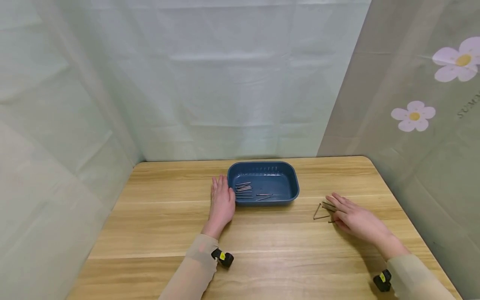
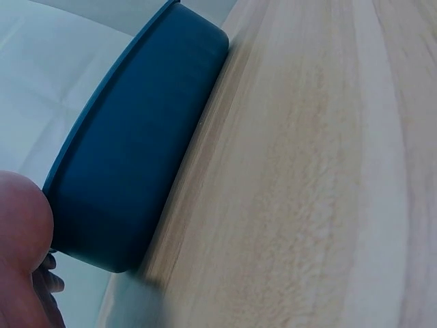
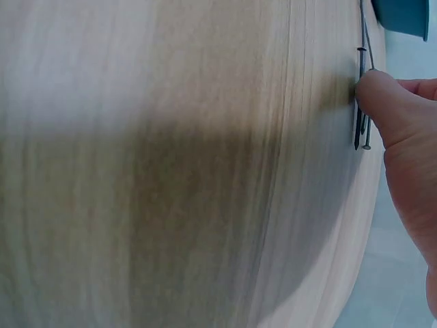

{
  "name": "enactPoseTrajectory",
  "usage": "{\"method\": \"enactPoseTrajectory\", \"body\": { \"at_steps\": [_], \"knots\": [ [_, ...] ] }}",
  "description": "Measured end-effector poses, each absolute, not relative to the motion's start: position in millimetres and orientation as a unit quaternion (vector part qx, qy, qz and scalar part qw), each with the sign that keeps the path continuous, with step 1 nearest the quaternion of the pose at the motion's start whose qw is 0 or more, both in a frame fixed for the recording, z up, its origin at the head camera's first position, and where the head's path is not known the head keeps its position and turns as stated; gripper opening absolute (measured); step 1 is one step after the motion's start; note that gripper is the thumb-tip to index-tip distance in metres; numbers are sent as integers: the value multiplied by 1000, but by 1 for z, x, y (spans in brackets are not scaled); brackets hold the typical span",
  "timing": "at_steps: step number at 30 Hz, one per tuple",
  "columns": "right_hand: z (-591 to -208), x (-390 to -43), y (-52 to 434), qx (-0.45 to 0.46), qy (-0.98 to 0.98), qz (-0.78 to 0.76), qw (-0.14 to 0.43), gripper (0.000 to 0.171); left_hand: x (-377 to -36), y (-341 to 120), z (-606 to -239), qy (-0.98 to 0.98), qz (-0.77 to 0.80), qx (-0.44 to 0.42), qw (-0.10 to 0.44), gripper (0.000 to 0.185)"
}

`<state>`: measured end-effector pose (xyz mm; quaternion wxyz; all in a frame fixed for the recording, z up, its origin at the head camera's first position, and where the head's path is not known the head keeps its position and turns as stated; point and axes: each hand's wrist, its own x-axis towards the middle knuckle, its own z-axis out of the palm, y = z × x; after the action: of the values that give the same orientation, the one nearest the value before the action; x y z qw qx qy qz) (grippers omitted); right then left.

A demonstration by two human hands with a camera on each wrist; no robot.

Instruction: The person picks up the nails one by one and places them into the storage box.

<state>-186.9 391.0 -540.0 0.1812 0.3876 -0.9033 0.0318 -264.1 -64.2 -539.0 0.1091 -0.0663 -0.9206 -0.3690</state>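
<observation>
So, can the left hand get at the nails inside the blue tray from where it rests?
Probably yes: the left hand rests against the blue tray wall, the tray is open-topped, and the nails lie near that side.

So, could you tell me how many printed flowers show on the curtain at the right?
2. The larger flower sits at the upper right edge, partly cut off by the frame; the smaller flower is below and left of it. More may lie outside the view.

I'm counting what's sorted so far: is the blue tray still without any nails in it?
No, several nails already lie inside the blue tray, mostly toward its left side.
</observation>
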Motion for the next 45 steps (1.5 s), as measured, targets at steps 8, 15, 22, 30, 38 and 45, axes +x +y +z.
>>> {"method": "enactPoseTrajectory", "body": {
  "at_steps": [8, 15, 22, 30, 38, 45],
  "knots": [
    [-546, -190, 392, 398, -895, 44, 194, 46, -266, -63, -541, -924, -362, -67, 103, 55],
    [-539, -190, 385, 366, -909, 59, 191, 52, -267, -60, -541, -923, -364, -68, 104, 55],
    [-522, -196, 370, 352, -912, 81, 195, 19, -268, -60, -544, -921, -367, -72, 109, 54],
    [-501, -215, 330, 321, -920, 98, 203, 18, -268, -60, -543, -922, -366, -74, 101, 55],
    [-491, -234, 282, 319, -921, 103, 196, 7, -269, -60, -544, -927, -355, -73, 101, 55],
    [-489, -246, 251, 320, -921, 109, 195, 6, -269, -60, -542, -931, -345, -70, 101, 55]
  ]
}}
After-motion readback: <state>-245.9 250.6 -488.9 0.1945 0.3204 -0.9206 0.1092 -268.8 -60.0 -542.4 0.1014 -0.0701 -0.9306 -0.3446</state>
